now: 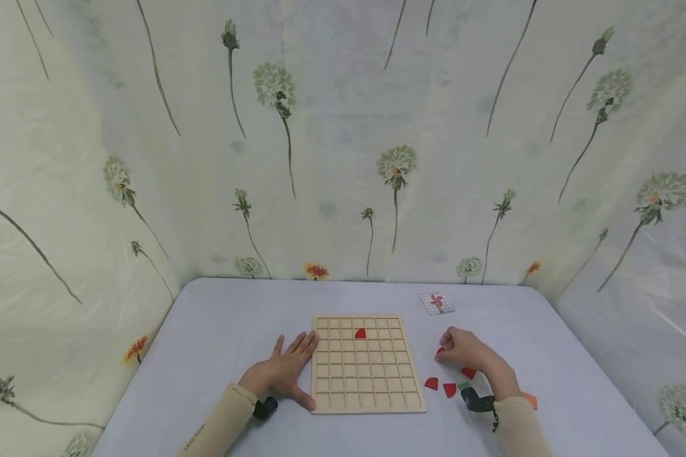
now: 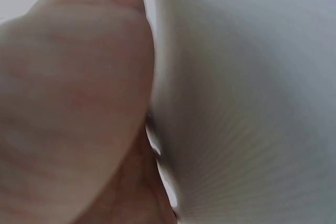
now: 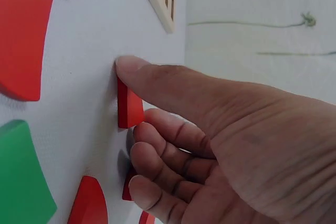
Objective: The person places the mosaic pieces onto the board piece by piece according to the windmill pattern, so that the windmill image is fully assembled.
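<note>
A square wooden grid board [image 1: 368, 371] lies on the table. My left hand [image 1: 282, 371] rests against its left side, fingers spread and straight, thumb by the near corner; the left wrist view shows only blurred skin and a pale surface. One red quarter-circle piece [image 1: 361, 334] sits in a cell of the second row from the far edge. Right of the board, my right hand [image 1: 471, 352] pinches another red piece [image 3: 128, 108] between thumb and fingers, low at the tabletop. Its thumb presses one end, while the other fingers curl beneath in the right wrist view.
Loose red pieces [image 1: 431, 383], a green piece [image 3: 23, 174] and an orange piece [image 1: 530, 400] lie around the right hand and wrist. A small card with a red flower pattern [image 1: 437, 303] lies beyond the board's far right corner. A flowered curtain [image 1: 331, 158] surrounds the table.
</note>
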A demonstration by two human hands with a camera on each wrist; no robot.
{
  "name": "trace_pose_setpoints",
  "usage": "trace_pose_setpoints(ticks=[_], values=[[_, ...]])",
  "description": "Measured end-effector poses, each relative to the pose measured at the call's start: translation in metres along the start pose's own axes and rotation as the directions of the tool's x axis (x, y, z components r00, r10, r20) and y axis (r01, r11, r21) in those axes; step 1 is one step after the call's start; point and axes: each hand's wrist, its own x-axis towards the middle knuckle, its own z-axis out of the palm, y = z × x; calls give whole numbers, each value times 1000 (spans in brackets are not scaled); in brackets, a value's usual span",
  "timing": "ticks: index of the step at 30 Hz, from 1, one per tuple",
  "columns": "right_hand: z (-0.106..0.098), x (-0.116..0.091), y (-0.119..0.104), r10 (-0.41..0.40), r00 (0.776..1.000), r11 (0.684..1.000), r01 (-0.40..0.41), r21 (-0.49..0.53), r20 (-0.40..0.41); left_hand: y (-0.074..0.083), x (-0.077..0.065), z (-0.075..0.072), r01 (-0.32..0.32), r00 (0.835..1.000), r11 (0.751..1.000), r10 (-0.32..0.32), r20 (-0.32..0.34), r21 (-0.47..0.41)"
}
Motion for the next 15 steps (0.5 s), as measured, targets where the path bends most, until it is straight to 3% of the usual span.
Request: trace_pose_setpoints(ticks=[10, 15], values=[[1, 2, -1, -4, 1000, 1000, 5, 15, -19, 1, -1, -1, 4, 1000, 1000, -4, -4, 1], [4, 3, -3, -71, 996, 997, 71, 15, -47, 1, 0, 0, -1, 1000, 1000, 1, -7, -7]])
